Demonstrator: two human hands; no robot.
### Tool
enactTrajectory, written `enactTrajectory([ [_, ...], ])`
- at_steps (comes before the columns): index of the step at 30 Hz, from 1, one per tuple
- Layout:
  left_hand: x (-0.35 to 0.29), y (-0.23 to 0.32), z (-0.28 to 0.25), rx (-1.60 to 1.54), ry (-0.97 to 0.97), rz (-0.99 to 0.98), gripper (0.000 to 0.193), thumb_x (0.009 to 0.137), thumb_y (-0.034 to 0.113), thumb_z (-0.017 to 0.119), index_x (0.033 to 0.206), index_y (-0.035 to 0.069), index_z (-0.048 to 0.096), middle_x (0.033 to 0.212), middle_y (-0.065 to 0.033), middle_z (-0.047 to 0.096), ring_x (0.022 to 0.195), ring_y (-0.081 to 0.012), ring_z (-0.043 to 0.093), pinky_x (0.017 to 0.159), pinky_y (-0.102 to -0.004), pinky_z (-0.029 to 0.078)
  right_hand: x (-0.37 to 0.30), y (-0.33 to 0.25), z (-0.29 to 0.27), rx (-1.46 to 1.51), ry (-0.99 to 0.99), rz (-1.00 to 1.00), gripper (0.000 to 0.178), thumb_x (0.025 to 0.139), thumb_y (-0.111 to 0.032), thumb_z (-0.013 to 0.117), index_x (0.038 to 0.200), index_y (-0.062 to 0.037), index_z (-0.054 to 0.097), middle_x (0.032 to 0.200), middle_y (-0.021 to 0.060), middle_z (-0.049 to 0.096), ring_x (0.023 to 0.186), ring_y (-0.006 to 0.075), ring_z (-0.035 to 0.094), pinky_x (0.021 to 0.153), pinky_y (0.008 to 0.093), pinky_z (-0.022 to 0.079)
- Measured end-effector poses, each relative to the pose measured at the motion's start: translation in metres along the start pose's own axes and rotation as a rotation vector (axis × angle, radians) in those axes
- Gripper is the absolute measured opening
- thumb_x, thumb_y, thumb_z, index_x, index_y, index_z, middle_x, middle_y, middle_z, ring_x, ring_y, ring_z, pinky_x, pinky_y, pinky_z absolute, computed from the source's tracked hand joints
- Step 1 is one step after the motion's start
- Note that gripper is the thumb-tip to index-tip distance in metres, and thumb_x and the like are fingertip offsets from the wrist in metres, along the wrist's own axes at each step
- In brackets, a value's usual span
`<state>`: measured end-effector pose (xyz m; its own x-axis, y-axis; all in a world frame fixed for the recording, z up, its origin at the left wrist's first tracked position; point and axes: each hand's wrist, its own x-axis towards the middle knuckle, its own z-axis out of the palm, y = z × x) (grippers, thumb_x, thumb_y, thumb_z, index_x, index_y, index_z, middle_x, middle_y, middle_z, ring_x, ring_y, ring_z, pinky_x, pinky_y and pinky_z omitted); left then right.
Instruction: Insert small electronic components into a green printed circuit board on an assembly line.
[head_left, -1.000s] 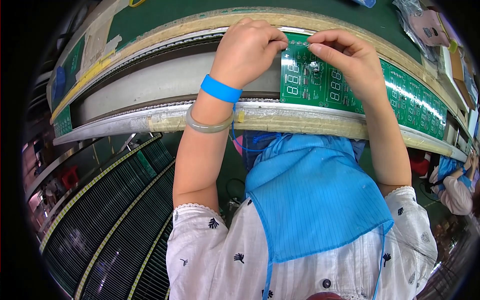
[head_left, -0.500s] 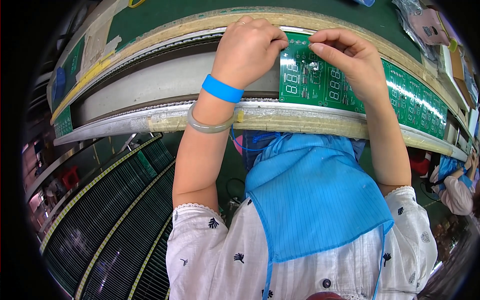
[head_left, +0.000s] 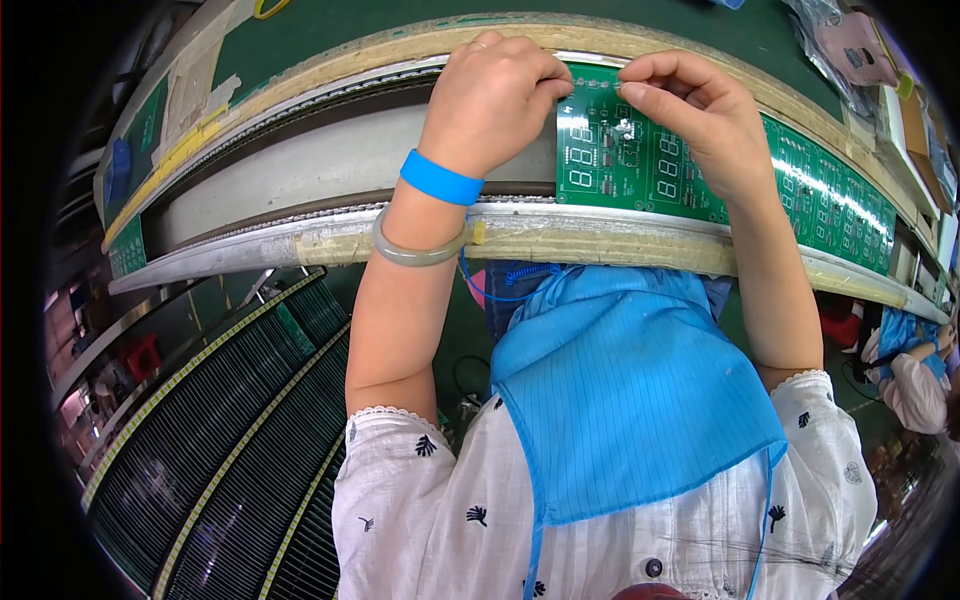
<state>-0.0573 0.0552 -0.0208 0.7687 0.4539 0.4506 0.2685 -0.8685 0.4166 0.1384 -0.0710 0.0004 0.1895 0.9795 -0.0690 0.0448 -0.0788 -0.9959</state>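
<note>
A green circuit board with white digit outlines and small parts lies across the metal conveyor rails. At its far left corner is my left hand, with thumb and forefinger pinched together at the board's edge. What they hold, if anything, is too small to make out. My right hand is over the board's far edge, thumb and forefinger closing at a row of small parts. Whatever lies between those fingertips is also too small to name. A blue wristband and a bangle are on my left wrist.
More green boards continue along the conveyor to the right. The near rail runs between me and the boards. Racks of upright dark boards stand at the lower left. Another person's arm and sleeve show at the far right.
The boards and my left hand have shifted very slightly to the left. Both hands keep nearly the same pose at the board's far edge.
</note>
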Motion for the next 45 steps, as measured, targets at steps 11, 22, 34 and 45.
enactTrajectory([
  [11,0.0,0.001,0.0,-0.014,0.001,-0.002,0.007,0.08,0.012,0.072,0.084,0.007,0.073,0.084,-0.0082,0.069,0.083,-0.0297,0.062,0.074,-0.0397,0.05,0.0,-0.001,0.001,0.012,0.006,0.014,0.019,0.089,-0.008,0.071,0.107,-0.0002,0.069,0.098,0.0027,0.068,0.091,0.0087,0.062,0.083,0.0218,0.049],
  [22,0.001,0.004,-0.002,0.03,-0.008,0.007,0.007,0.079,0.013,0.073,0.084,0.007,0.073,0.083,-0.0076,0.068,0.082,-0.0291,0.062,0.073,-0.0395,0.05,-0.001,0.0,0.002,-0.009,0.028,0.016,0.02,0.089,-0.01,0.072,0.107,-0.0002,0.07,0.099,0.0033,0.07,0.091,0.0089,0.063,0.083,0.0218,0.05],
  [34,0.0,0.002,-0.001,-0.043,-0.044,-0.011,0.009,0.079,0.016,0.074,0.084,0.008,0.074,0.081,-0.0086,0.068,0.081,-0.0296,0.061,0.072,-0.0403,0.049,-0.006,-0.005,0.022,-0.293,0.059,-0.047,0.023,0.089,-0.02,0.071,0.103,-0.0023,0.073,0.09,0.0058,0.073,0.082,0.0107,0.066,0.074,0.0252,0.052],
  [45,-0.003,-0.004,0.003,-0.099,0.02,-0.044,0.013,0.081,0.019,0.067,0.081,0.009,0.075,0.081,-0.0095,0.071,0.081,-0.034,0.062,0.076,-0.0451,0.05,0.003,-0.007,0.035,-0.847,0.042,-0.377,0.018,0.086,-0.023,0.068,0.09,-0.0059,0.072,0.085,0.0123,0.068,0.084,0.0317,0.064,0.076,0.0405,0.051],
])
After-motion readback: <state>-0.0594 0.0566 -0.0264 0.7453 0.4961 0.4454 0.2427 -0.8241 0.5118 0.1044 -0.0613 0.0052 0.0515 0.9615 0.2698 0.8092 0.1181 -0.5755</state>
